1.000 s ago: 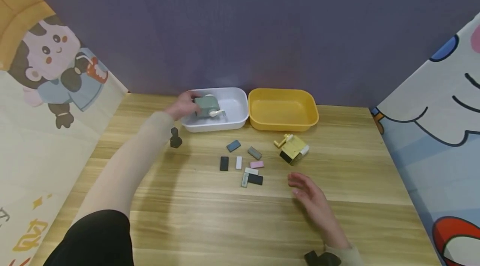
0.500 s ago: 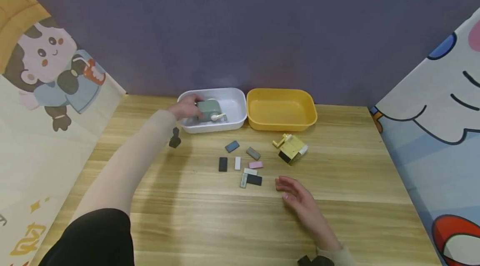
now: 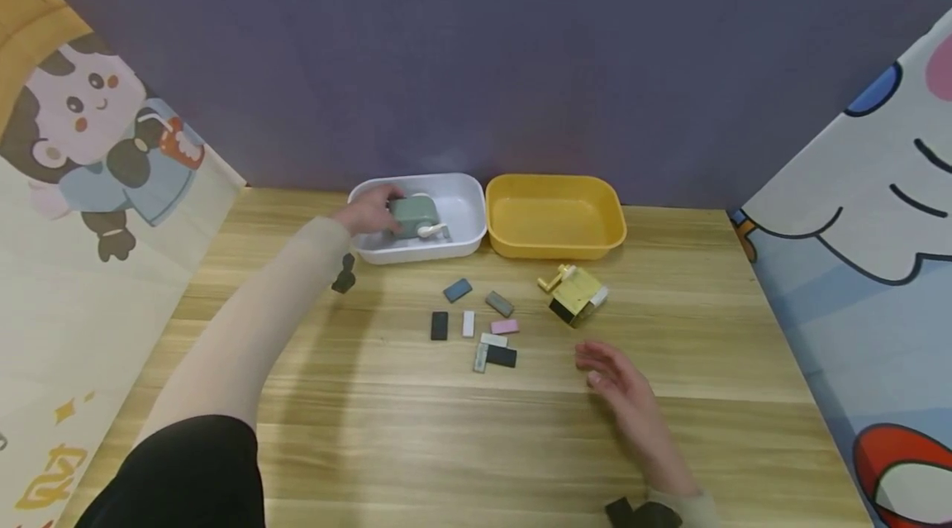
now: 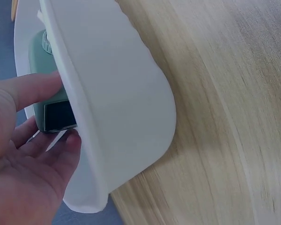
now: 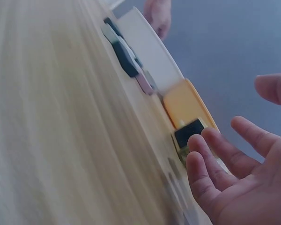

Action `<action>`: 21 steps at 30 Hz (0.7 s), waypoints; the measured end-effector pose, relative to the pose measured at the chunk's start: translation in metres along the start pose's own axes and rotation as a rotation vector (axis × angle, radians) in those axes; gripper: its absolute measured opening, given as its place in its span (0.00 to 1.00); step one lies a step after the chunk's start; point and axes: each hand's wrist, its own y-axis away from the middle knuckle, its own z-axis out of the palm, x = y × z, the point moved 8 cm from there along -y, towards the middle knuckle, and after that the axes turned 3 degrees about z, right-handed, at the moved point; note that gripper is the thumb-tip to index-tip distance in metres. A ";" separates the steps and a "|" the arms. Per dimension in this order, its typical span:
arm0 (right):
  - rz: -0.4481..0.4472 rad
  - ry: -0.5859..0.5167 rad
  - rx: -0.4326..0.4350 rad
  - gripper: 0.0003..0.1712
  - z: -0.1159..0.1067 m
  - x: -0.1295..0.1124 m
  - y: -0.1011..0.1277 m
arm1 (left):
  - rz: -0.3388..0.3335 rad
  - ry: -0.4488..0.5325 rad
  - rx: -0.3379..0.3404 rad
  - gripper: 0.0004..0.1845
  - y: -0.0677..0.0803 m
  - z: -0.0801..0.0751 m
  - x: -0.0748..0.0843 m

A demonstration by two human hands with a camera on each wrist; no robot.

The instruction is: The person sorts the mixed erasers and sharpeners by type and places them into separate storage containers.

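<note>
My left hand (image 3: 368, 211) reaches into the white tray (image 3: 468, 243) at the back. It grips a green hand-crank pencil sharpener (image 3: 413, 216) by its left end, thumb on one side and fingers on the other. A white crank shows at its right in the head view, and its dark window (image 4: 59, 116) shows between thumb and fingers in the left wrist view. My right hand (image 3: 623, 396) hovers over the table with loosely bent fingers and holds nothing. Nearest to it is a yellow hand-crank pencil sharpener (image 3: 578, 295), lying farther back on the table.
A yellow tray (image 3: 556, 249) stands right of the white one. In front of them lie several small flat blocks, including a blue block (image 3: 457, 290), a pink block (image 3: 504, 327) and a black block (image 3: 440, 325). A dark wall (image 3: 476, 57) rises behind.
The right hand moved left, then back right over the table. The left hand stays on the green pencil sharpener inside the white tray, with little movement. The head view shifted slightly.
</note>
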 end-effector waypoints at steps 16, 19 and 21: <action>-0.025 -0.105 0.109 0.24 -0.033 -0.006 0.005 | -0.010 -0.035 0.055 0.38 0.004 -0.009 -0.012; -0.058 -0.072 0.121 0.24 -0.037 -0.011 0.006 | -0.003 -0.002 0.065 0.39 0.005 -0.010 -0.011; -0.056 -0.052 0.126 0.23 -0.039 -0.012 0.006 | -0.005 0.042 0.081 0.40 0.008 -0.013 -0.011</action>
